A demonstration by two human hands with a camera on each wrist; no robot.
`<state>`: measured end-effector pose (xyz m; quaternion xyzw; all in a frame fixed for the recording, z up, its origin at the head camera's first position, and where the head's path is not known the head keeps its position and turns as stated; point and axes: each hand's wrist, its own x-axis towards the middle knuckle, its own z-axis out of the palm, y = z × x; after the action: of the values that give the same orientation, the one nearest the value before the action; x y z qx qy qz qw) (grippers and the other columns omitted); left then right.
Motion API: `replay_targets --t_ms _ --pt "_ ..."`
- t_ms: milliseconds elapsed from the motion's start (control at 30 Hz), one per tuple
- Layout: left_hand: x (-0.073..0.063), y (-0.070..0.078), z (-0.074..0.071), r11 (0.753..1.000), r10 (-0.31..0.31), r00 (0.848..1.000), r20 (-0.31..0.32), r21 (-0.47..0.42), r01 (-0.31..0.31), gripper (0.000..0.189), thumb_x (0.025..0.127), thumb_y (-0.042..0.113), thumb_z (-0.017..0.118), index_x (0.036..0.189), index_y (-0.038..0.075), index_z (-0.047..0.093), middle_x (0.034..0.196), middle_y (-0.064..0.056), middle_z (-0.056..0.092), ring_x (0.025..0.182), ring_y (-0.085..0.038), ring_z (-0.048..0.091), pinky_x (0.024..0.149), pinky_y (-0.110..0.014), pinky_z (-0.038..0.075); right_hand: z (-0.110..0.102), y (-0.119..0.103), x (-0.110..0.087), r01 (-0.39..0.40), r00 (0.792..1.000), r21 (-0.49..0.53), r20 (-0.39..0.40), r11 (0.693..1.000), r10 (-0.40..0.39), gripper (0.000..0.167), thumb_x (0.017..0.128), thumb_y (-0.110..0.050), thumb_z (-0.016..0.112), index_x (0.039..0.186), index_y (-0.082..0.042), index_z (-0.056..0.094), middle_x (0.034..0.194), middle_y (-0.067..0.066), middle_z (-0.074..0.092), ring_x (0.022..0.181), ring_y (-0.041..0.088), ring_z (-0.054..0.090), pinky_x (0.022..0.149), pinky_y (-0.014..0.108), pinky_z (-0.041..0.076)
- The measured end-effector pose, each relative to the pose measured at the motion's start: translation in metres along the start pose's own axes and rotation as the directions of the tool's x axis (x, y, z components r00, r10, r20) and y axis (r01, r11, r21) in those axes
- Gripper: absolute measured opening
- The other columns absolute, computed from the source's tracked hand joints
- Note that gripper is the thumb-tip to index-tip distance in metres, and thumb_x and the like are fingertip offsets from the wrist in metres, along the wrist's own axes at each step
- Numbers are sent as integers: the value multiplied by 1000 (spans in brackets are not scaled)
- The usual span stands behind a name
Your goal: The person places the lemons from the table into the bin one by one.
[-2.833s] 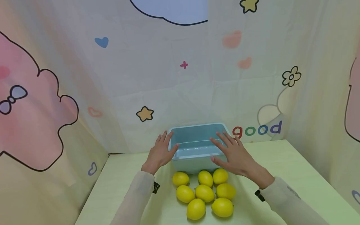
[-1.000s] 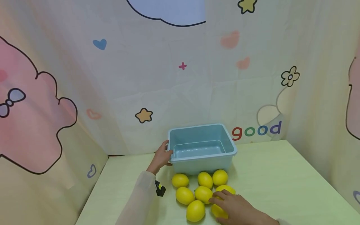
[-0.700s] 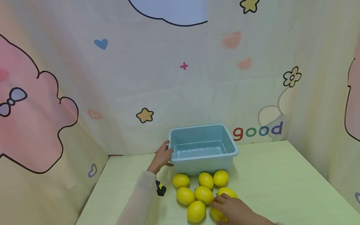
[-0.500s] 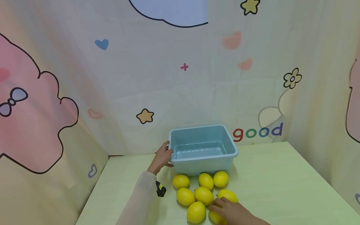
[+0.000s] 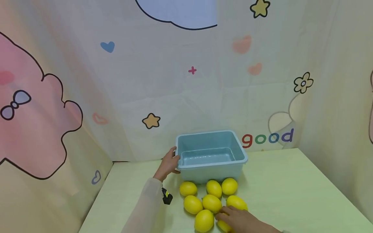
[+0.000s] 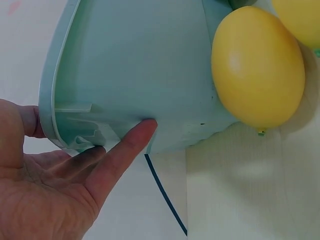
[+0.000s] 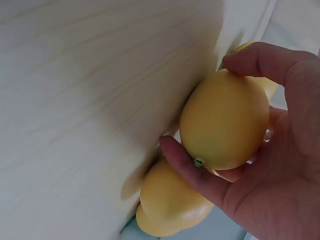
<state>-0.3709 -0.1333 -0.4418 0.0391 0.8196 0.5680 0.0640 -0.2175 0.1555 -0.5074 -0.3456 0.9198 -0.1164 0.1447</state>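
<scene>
A light blue plastic basin [image 5: 209, 173] stands at the back of the table. My left hand [image 5: 167, 164] grips its left end; in the left wrist view the thumb hooks over the rim and the fingers [image 6: 125, 155] lie under it against the outer wall. My right hand [image 5: 242, 221] holds the nearest right lemon [image 7: 225, 120], thumb and fingers curled round its two ends. In the head view the hand mostly covers that lemon. Several more yellow lemons [image 5: 212, 203] lie grouped in front of the basin, one [image 5: 236, 203] just beyond my right hand.
The pale green table [image 5: 288, 191] extends to both sides of the basin. A printed cloth curtain [image 5: 163, 74] hangs close behind it, with more cloth at left and right. A black wrist strap piece [image 5: 167, 196] hangs below my left sleeve.
Both hands were spread over the basin. My left hand has lowered to grip its left end; my right hand has come down to a near lemon, which shifted slightly left. The lemon beyond it turned.
</scene>
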Motion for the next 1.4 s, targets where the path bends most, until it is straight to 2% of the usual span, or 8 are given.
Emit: replay_targets --t_ms 100,367,533,800,900,1067,1200,1400 --pt "0 0 -1 1000 -1 1000 -4 3 1 64 100 24 44 158 14 18 158 -21 31 130 -47 50 69 -52 61 2 1 2 -1 1000 0 -8 1000 1 51 83 -67 62 123 -35 60 124 -8 59 97 9 53 83 34 55" --pt "0 0 0 1000 -1 1000 -1 -17 1 65 99 22 43 158 12 16 158 -23 30 130 -49 49 66 -49 61 3 3 1 -26 1000 40 -15 999 27 46 81 -67 64 115 -35 62 103 -15 55 83 2 45 72 27 49" --pt "2 1 -1 1000 0 1000 -10 -25 -1 65 99 22 44 158 12 17 158 -22 31 129 -48 50 63 -47 62 -1 4 0 -32 999 41 -33 999 33 53 78 -70 65 118 -35 63 105 -15 56 84 2 47 73 28 50" --pt "1 0 -1 1000 -3 1000 -9 -9 3 66 99 24 44 158 12 17 158 -22 31 129 -47 50 67 -50 61 -14 1 -7 -1 993 33 -115 999 5 36 84 -45 73 117 -31 65 107 -13 60 87 4 52 75 30 53" --pt "1 0 0 1000 2 1000 -15 0 -2 66 99 25 44 158 13 17 158 -21 31 130 -46 50 68 -50 61 -23 -1 -10 -17 990 23 -142 1000 21 35 83 -41 74 116 -32 66 108 -12 60 87 6 53 76 32 54" --pt "1 -2 2 1000 5 1000 -13 -2 -5 66 99 25 43 158 12 17 158 -21 31 129 -46 51 69 -51 61 -38 -2 -15 -24 974 -6 -225 1000 22 32 80 -36 76 110 -30 66 104 -11 59 82 6 51 70 30 52" --pt "1 -3 2 1000 1 1000 -15 -8 -1 65 100 25 43 158 12 17 158 -21 31 129 -46 50 71 -54 60 -52 -2 -17 7 948 -60 -316 998 -25 31 78 -32 78 107 -29 65 96 -14 56 77 4 47 62 24 47" --pt "2 -2 1 1000 20 999 -33 6 -19 64 100 23 43 158 11 19 157 -23 33 128 -48 50 64 -48 62 -75 -4 -16 -3 922 -99 -385 995 -36 31 78 -31 79 106 -26 66 98 -13 57 79 5 49 66 26 50"
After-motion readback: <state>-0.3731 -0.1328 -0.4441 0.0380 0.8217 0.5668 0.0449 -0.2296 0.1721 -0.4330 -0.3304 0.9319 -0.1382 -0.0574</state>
